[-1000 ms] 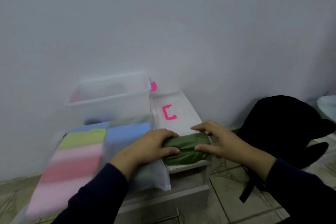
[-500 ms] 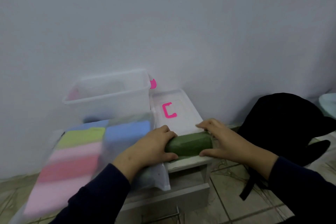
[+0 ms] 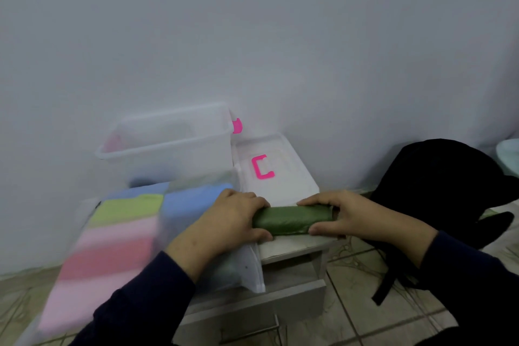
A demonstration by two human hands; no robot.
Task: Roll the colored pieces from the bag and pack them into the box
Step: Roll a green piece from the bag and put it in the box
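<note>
Fingers: we are curling both sets round the green piece, the left hand gripping its left end and the right hand pinching its right end between thumb and fingers.
Change: we are now holding a tight, smooth roll where a second ago the piece was still loose and crumpled under our hands.
Place: we are keeping the roll near the front edge of the tabletop, just in front of the white lid.
Bag: we are leaving the colored stack in the clear bag along the left edge.
Box: we are judging the rolling as good as finished, so the open box at the back edge is likely next.
</note>
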